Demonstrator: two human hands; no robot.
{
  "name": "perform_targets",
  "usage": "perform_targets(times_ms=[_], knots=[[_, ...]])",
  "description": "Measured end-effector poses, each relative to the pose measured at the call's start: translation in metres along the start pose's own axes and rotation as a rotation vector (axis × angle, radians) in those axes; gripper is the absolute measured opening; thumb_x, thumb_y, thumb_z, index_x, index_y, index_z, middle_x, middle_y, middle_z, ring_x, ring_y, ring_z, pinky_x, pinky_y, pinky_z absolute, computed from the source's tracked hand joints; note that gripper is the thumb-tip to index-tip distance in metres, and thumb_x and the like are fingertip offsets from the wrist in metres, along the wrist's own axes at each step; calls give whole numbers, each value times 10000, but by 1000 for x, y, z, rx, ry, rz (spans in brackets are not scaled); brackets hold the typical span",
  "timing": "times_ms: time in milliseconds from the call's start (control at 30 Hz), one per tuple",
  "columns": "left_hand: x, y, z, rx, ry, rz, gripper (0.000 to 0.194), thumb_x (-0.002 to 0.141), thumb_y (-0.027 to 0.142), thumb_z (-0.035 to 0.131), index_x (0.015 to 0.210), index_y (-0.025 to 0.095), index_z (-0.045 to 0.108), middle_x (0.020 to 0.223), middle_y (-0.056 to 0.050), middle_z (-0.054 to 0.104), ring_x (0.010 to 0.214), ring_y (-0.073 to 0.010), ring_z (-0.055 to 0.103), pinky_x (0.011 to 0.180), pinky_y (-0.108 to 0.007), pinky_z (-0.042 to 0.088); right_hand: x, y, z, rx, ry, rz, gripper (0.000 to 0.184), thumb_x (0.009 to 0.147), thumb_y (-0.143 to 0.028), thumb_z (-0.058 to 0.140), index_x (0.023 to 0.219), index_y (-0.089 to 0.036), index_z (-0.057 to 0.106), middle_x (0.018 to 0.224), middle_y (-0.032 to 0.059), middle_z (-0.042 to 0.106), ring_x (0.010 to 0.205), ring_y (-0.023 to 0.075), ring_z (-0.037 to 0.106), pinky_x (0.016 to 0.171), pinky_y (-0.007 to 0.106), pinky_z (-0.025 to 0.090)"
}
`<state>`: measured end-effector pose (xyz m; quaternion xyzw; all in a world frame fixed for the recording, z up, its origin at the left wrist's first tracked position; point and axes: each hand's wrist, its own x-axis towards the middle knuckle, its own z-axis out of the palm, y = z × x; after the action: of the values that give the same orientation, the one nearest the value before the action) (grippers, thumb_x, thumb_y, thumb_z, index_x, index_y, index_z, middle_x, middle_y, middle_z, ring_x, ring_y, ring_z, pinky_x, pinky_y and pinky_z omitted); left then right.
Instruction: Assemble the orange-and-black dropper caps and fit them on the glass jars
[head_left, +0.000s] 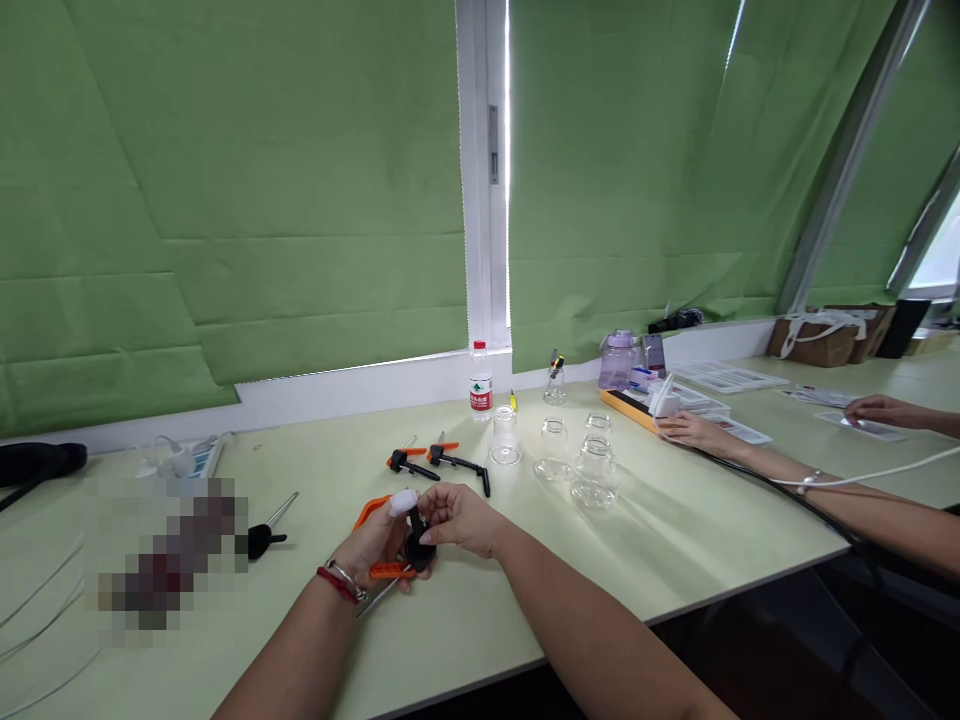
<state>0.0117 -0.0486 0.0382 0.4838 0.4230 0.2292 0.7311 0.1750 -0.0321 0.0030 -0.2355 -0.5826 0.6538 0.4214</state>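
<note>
My left hand is wrapped round an orange-and-black clamp-like tool, whose thin metal rod points down toward the table's front edge. A white piece, perhaps a cap or wrapping, shows at the top by my left fingertips; I cannot tell which. My right hand has its fingers closed at the tool's black part, pinching it from the right. Just beyond my hands lie two similar orange-and-black tools. Left of my hands rests a black-handled piece with a metal rod.
Several clear glasses stand upside down to the right, near a water bottle. A purple jug and a power strip are farther right, where another person's hands work. A blurred patch covers something at left.
</note>
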Motion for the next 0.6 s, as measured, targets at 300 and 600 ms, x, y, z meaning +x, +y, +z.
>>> perform_targets(times_ms=[300,600], knots=[[0,0,0,-22,-7,-3,474,790,613,399,983,185,459,708,-105,637,541,-250,646,302,-207,378,0,3,0,-10,13,-7,425,448,-227,842,697,-160,504,741,-33,576,642,86,533,635,248,431],[-1,0,1,-7,-22,22,441,804,608,373,944,195,442,708,-105,635,546,-249,644,314,-235,423,1,5,-1,-26,0,-8,410,477,-229,833,713,-166,504,726,-36,572,658,89,534,647,250,436]])
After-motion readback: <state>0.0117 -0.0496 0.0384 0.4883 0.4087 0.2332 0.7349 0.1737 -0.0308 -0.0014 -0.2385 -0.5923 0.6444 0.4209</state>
